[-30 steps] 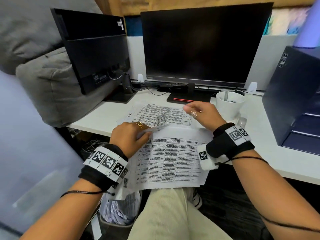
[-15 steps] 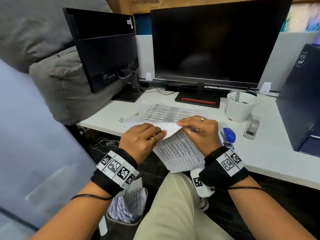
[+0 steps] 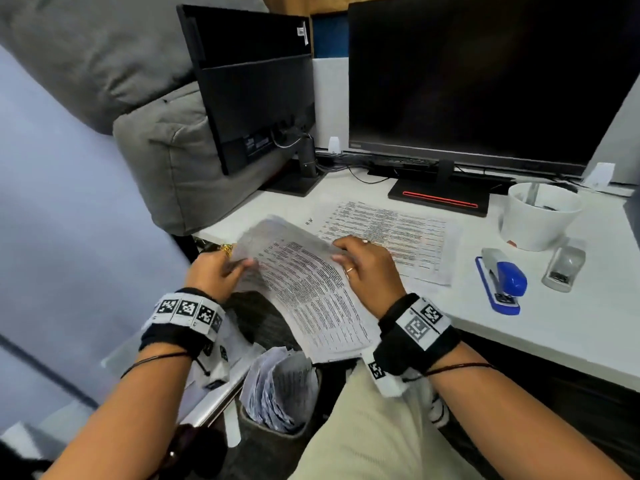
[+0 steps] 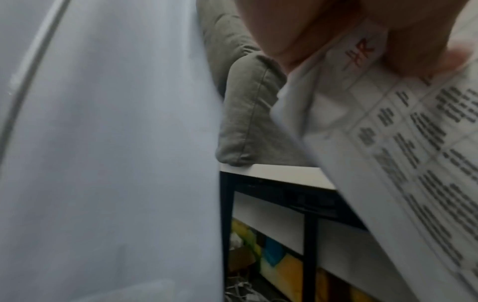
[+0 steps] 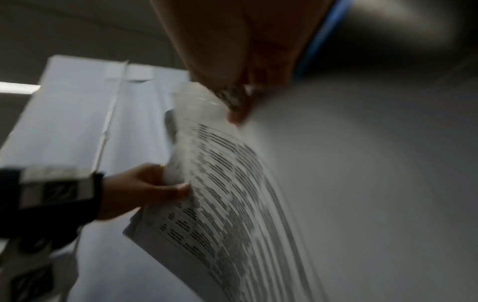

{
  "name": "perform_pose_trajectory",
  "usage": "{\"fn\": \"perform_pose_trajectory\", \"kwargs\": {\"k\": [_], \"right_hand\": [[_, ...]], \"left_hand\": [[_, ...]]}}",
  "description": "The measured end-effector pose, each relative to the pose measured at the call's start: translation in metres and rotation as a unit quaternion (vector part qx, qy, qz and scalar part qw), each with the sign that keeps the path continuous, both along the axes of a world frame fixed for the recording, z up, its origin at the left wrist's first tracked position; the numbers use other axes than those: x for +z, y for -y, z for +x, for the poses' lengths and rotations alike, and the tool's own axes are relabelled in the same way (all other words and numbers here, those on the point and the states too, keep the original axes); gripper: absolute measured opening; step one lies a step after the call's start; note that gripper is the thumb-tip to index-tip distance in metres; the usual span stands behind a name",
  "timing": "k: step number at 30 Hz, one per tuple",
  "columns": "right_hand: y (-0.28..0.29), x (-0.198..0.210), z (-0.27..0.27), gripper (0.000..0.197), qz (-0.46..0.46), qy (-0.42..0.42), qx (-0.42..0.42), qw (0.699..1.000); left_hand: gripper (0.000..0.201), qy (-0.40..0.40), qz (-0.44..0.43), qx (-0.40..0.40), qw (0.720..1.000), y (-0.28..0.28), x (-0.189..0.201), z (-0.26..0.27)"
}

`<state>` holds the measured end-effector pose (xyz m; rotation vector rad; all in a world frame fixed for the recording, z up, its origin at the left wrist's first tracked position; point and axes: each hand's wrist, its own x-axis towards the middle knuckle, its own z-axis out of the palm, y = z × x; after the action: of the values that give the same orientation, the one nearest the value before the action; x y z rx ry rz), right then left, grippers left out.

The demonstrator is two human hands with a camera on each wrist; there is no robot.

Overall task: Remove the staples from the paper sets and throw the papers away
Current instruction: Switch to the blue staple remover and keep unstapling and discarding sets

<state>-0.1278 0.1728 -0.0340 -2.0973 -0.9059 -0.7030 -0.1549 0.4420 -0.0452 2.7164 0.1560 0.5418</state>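
Observation:
A set of printed papers [image 3: 308, 292] hangs in the air off the desk's front edge, above my lap. My left hand [image 3: 221, 268] grips its upper left edge, thumb on top; the left wrist view shows the fingers [image 4: 297, 36] pinching a corner of the papers [image 4: 388, 143]. My right hand [image 3: 360, 268] pinches the top right edge, also seen in the right wrist view [image 5: 232, 102] over the papers [image 5: 220, 194]. Another printed set [image 3: 391, 233] lies flat on the desk. A waste bin [image 3: 277, 441] stuffed with crumpled sheets stands below, left of my knee.
On the white desk [image 3: 554, 327] lie a blue stapler [image 3: 502, 278], a clear staple remover [image 3: 564, 265] and a white cup [image 3: 540, 213]. Two dark monitors [image 3: 485, 81] stand behind. A grey cushion [image 3: 173, 157] sits at the left.
Both hands have lifted the folded paper set off the desk edge and carried it left and down toward the bin side. The view swung right, showing stapler and remover.

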Motion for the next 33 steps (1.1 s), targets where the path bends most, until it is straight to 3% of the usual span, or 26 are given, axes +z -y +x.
{"fn": "perform_pose_trajectory", "kwargs": {"k": [2, 3, 6, 11, 15, 21, 23, 24, 25, 27, 29, 31, 33], "right_hand": [[-0.023, -0.009, -0.004, 0.039, -0.211, -0.066, -0.035, 0.975], [-0.034, -0.017, -0.005, 0.045, -0.267, -0.085, -0.044, 0.959], [-0.063, -0.048, -0.005, 0.041, -0.327, -0.154, -0.041, 0.931], [-0.098, -0.117, 0.023, 0.028, -0.347, -0.301, -0.042, 0.887], [-0.110, -0.179, 0.060, 0.032, -0.332, -0.395, -0.062, 0.854], [-0.128, -0.252, 0.097, 0.027, -0.297, -0.475, -0.040, 0.828], [-0.137, -0.273, 0.104, 0.034, -0.330, -0.481, -0.037, 0.812], [-0.140, -0.281, 0.105, 0.047, -0.325, -0.487, -0.046, 0.809], [-0.142, -0.290, 0.106, 0.065, -0.285, -0.480, -0.064, 0.827], [-0.144, -0.303, 0.108, 0.086, -0.226, -0.314, -0.054, 0.920], [-0.146, -0.318, 0.110, 0.074, -0.293, -0.126, 0.042, 0.947], [-0.152, -0.337, 0.107, 0.053, -0.361, -0.080, 0.102, 0.923], [-0.149, -0.343, 0.103, 0.051, -0.448, -0.151, 0.120, 0.873]], "left_hand": [[0.050, -0.077, 0.015, 0.045, 0.996, -0.009, -0.003, -0.001], [0.050, -0.112, 0.022, 0.048, 0.992, -0.012, -0.006, -0.002], [0.046, -0.188, 0.002, 0.054, 0.981, -0.012, -0.024, -0.004], [0.032, -0.278, 0.022, 0.083, 0.957, 0.004, -0.077, 0.009], [0.027, -0.333, -0.003, 0.107, 0.937, 0.007, -0.127, 0.026], [0.040, -0.381, -0.005, 0.134, 0.915, 0.011, -0.187, 0.042], [0.041, -0.387, -0.021, 0.136, 0.912, 0.016, -0.210, 0.043], [0.041, -0.393, -0.041, 0.144, 0.907, 0.020, -0.219, 0.042], [0.041, -0.407, -0.061, 0.155, 0.898, 0.023, -0.231, 0.042], [0.040, -0.435, -0.075, 0.164, 0.882, 0.026, -0.253, 0.043], [0.046, -0.437, -0.080, 0.185, 0.877, 0.029, -0.273, 0.045], [0.059, -0.428, -0.095, 0.200, 0.876, 0.033, -0.291, 0.043], [0.075, -0.469, -0.099, 0.222, 0.849, 0.039, -0.309, 0.039]]}}
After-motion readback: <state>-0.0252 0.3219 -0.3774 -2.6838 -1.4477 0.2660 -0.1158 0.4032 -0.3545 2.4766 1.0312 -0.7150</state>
